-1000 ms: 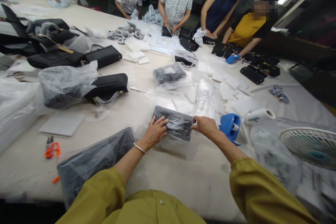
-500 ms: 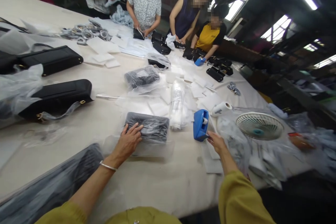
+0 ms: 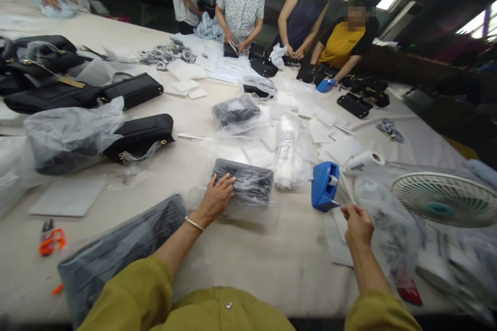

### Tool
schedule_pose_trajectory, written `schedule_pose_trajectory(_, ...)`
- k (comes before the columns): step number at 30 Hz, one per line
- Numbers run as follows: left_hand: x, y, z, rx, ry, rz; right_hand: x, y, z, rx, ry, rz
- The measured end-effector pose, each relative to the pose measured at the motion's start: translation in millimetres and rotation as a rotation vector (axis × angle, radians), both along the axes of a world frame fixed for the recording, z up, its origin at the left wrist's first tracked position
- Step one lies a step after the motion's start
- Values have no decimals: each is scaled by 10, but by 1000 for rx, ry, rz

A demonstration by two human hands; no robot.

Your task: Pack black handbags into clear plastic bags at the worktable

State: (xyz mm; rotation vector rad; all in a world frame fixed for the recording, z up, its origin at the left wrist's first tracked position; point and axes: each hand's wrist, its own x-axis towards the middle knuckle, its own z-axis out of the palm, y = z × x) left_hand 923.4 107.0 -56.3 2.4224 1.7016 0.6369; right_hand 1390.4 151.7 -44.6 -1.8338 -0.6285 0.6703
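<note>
My left hand (image 3: 218,194) lies flat, fingers spread, on a black handbag (image 3: 248,180) wrapped in a clear plastic bag. The bag's loose plastic edge (image 3: 248,211) spreads toward me. To the right, my right hand (image 3: 357,225) is closed in a pinch just beside the front end of a blue tape dispenser (image 3: 324,186). A short piece of tape seems to run from the dispenser to those fingertips. Close to my left forearm is a larger dark bag in plastic (image 3: 128,248).
A fan (image 3: 442,199) lies at the right behind crumpled plastic. A bundle of plastic bags (image 3: 288,152) and a white roll (image 3: 365,162) lie ahead. Black handbags (image 3: 142,134) and orange-handled snippers (image 3: 51,240) are at left. Several co-workers stand across the table.
My view has turned left, so the table's things appear farther right. My right hand has drawn back slightly from the dispenser in a pinch. My left hand stays on the wrapped handbag.
</note>
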Motion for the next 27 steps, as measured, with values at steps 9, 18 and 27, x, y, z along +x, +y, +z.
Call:
schedule_pose_trajectory(9, 24, -12, -9, 5, -6, 24, -300, -487, -119, -323, 168, 98)
schedule_pose_trajectory(18, 48, -17, -27, 16, -34, 36, -2130, -343, 1009, -307, -604, 1568)
schedule_pose_trajectory(27, 60, -18, -87, 30, -88, 20, -2821, 235, 860, -529, -1473, 1639)
